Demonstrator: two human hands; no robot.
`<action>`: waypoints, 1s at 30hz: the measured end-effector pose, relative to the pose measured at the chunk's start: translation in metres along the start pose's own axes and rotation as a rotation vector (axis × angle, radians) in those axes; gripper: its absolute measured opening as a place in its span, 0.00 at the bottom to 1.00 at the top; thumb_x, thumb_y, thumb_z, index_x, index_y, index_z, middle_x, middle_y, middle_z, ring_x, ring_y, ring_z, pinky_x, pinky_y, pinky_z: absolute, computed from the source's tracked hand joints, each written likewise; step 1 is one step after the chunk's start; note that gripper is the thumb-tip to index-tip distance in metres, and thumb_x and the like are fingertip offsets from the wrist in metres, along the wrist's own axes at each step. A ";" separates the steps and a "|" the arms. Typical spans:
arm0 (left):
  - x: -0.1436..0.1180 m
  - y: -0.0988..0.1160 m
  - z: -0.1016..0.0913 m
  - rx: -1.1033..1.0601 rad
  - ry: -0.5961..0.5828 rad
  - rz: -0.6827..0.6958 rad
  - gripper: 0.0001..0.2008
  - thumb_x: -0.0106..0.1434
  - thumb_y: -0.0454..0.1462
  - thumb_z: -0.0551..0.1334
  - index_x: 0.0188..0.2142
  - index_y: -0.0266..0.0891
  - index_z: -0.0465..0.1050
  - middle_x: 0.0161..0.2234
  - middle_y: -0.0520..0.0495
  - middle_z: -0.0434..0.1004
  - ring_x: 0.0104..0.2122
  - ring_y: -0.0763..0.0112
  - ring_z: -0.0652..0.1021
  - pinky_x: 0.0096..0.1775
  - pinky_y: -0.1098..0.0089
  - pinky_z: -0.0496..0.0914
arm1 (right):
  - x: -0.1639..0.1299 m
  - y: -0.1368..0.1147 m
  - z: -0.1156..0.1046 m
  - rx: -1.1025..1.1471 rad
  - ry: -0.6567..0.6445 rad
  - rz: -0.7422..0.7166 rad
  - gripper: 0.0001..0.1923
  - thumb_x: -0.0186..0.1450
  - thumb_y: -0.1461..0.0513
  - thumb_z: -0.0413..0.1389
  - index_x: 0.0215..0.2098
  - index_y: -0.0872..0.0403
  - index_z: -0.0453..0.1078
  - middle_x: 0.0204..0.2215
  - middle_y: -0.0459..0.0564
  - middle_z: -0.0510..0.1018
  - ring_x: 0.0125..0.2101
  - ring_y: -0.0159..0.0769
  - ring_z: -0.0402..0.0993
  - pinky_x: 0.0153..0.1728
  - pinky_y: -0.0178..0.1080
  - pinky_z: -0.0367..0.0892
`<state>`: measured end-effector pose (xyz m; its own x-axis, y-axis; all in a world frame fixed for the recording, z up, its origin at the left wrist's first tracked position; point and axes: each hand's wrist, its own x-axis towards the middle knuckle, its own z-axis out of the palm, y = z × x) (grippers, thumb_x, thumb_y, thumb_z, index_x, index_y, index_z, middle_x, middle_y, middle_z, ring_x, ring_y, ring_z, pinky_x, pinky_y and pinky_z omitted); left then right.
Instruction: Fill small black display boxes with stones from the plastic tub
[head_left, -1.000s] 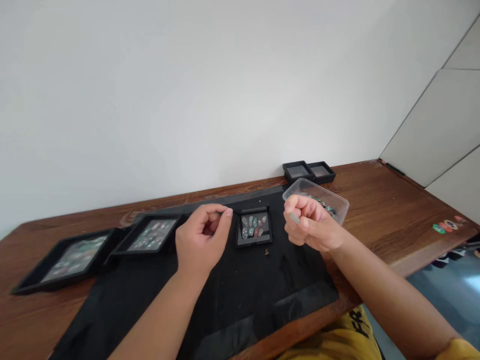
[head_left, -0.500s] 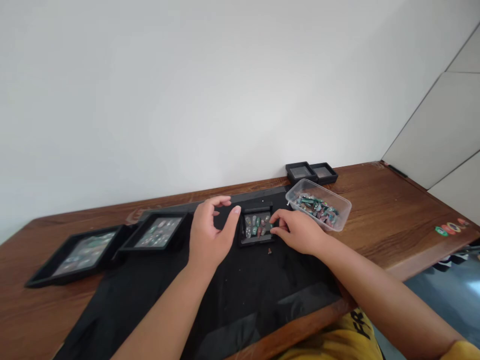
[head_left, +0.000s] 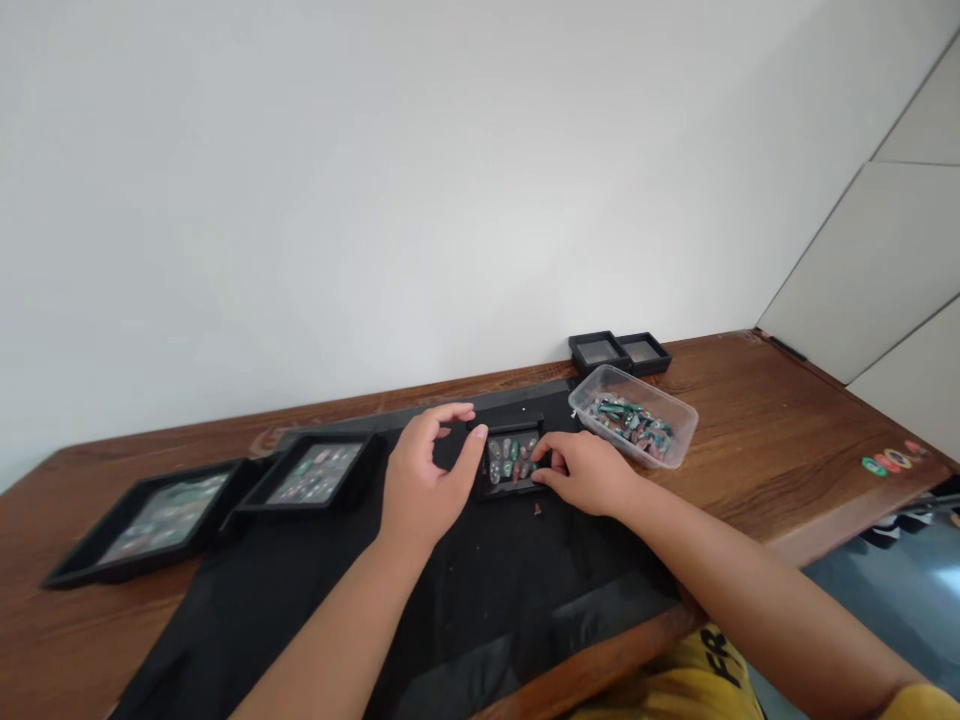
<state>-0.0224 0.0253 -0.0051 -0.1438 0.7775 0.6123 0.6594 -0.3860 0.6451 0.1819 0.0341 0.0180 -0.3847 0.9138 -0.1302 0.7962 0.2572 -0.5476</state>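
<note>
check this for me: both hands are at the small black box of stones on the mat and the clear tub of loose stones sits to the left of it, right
Not quite. The head view shows the clear tub to the right of the small black box, not the left. The rest holds: the left hand and the right hand are both at the box, which sits on the mat.

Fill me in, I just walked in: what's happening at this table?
A person works over a small black display box of coloured stones on a black mat. The left hand steadies its left edge; the right hand has fingertips at the stones. A clear tub of stones sits right, two larger trays left.
</note>
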 end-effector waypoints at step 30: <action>0.003 0.000 -0.004 -0.036 -0.117 -0.196 0.14 0.61 0.50 0.62 0.34 0.44 0.78 0.27 0.51 0.79 0.29 0.66 0.79 0.24 0.72 0.68 | -0.008 0.008 -0.004 0.763 0.120 -0.420 0.27 0.63 0.43 0.62 0.23 0.51 0.57 0.19 0.38 0.59 0.21 0.26 0.52 0.24 0.33 0.50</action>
<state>-0.0257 0.0257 -0.0016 -0.1787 0.8906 0.4182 0.6000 -0.2382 0.7637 0.1928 0.0304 0.0179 -0.4899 0.8288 0.2705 0.0538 0.3384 -0.9395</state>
